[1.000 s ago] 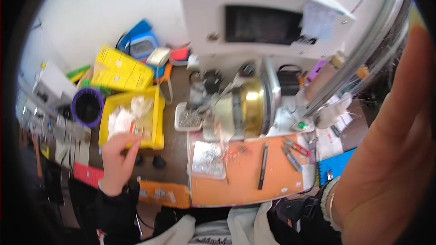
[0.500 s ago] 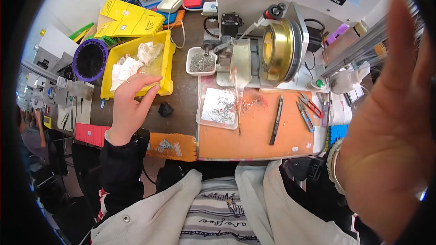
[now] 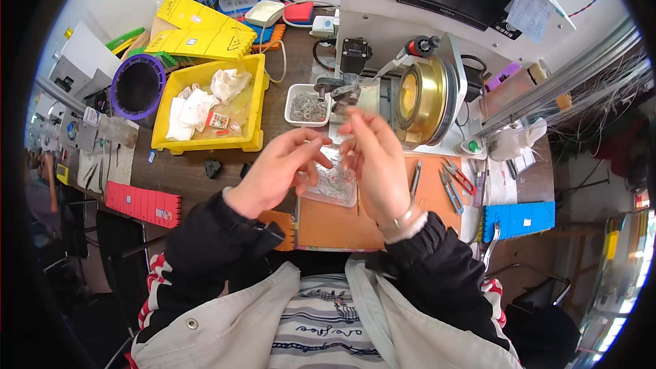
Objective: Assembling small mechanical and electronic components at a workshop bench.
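My left hand [image 3: 270, 169] is held over the desk in front of the clear plastic box [image 3: 333, 195], with its fingers loosely bent and apart. Facing it, my right hand [image 3: 381, 171] is raised with bent, parted fingers and shows nothing I can make out between them. The fingertips of the two hands are close together but do not visibly touch. Below and between them, the box holds several small metal pieces, partly hidden by my hands. Just beyond stands a white dish [image 3: 307, 105] heaped with small metal rings. A bracelet [image 3: 398, 221] circles my right wrist.
A yellow bin [image 3: 254, 113] with white cloths stands at left, beside a purple-rimmed black container [image 3: 137, 87]. A machine with a gold spool [image 3: 419, 99] is at the back. Red-handled snips [image 3: 459, 176], blue-handled snips [image 3: 451, 191] and tweezers [image 3: 416, 176] lie right on an orange mat [image 3: 335, 227].
My right hand has come down from the far right, close to the camera, to the middle. My left hand has moved right from the yellow bin to meet it.
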`<state>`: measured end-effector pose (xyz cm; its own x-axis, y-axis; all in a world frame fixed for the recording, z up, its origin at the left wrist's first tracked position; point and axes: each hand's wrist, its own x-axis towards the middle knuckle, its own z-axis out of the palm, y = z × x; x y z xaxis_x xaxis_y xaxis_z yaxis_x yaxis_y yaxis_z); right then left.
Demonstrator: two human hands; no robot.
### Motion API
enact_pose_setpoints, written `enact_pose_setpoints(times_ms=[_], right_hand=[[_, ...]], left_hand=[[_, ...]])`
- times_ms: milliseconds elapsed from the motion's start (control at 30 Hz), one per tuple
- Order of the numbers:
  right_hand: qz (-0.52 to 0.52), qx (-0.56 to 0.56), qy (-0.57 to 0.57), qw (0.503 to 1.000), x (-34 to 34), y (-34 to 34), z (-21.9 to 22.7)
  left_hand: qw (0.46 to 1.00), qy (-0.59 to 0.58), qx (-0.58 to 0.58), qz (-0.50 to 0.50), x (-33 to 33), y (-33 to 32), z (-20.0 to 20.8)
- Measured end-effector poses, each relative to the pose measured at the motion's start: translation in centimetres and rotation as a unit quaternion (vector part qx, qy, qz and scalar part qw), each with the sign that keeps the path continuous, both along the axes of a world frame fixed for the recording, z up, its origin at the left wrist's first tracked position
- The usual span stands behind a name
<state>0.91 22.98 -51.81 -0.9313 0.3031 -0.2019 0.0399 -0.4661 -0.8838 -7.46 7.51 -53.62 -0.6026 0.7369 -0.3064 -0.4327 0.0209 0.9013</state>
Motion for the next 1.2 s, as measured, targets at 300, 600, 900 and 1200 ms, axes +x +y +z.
enact_pose_setpoints(times_ms=[300,600,900,1200], right_hand=[[-0.173,0.017,0.057,0.983,-4.1,1.1,-1.2],[-0.217,0.155,0.094,0.959,-5.0,1.1,-2.6],[-0.237,0.103,0.125,0.958,-5.4,1.3,-3.6],[-0.200,0.011,0.122,0.972,-4.9,1.2,-2.0]], left_hand=[[0.964,-0.242,0.105,0.041,-2.2,5.0,-2.1],[0.953,-0.273,0.125,0.049,-3.4,6.0,-3.3],[0.957,0.073,0.076,0.269,-2.7,6.9,-1.3],[0.782,0.606,-0.040,0.140,-3.4,7.8,4.1]])
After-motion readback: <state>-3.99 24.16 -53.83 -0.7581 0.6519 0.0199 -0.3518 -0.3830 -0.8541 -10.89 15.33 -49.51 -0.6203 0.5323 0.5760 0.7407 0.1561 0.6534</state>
